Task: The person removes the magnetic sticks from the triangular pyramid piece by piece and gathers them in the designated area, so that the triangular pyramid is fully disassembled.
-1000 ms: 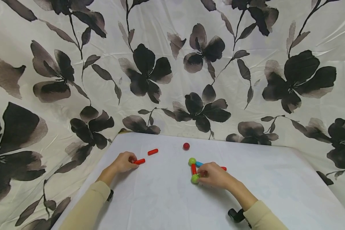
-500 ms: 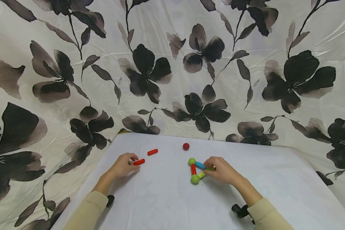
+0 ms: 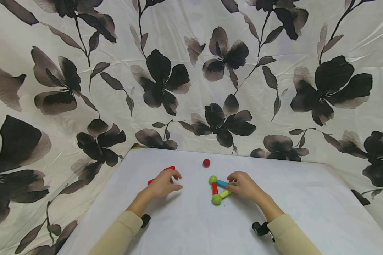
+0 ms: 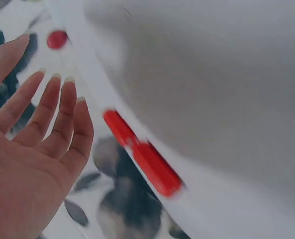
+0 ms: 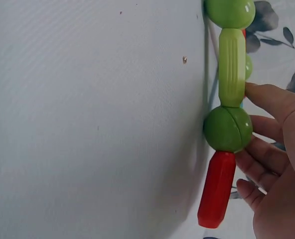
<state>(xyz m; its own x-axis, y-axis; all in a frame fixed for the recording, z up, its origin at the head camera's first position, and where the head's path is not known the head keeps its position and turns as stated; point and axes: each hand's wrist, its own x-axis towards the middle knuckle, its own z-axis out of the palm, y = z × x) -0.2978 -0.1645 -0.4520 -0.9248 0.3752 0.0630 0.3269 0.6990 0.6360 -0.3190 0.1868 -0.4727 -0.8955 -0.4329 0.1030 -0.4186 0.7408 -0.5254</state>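
Note:
A small triangle of sticks and balls lies on the white table (image 3: 185,226): a blue stick (image 3: 222,183), a red stick (image 3: 215,188) and a lime stick (image 3: 225,193) joined by green balls (image 3: 216,199). My right hand (image 3: 235,185) pinches the green ball (image 5: 228,128) at the triangle's right corner, from which another red stick (image 5: 216,189) sticks out. My left hand (image 3: 171,180) hovers open left of the triangle and holds nothing. Two loose red sticks (image 4: 118,127) (image 4: 157,169) lie just beyond my left hand's fingers (image 4: 63,114).
A loose red ball (image 3: 206,163) sits near the table's far edge, behind the triangle. A flower-print cloth (image 3: 191,88) hangs behind and to both sides of the table. Bare white surface spreads in front of both hands.
My left hand let go of the red stick and moved right, opening. My right hand shifted from the triangle's near corner to its right corner.

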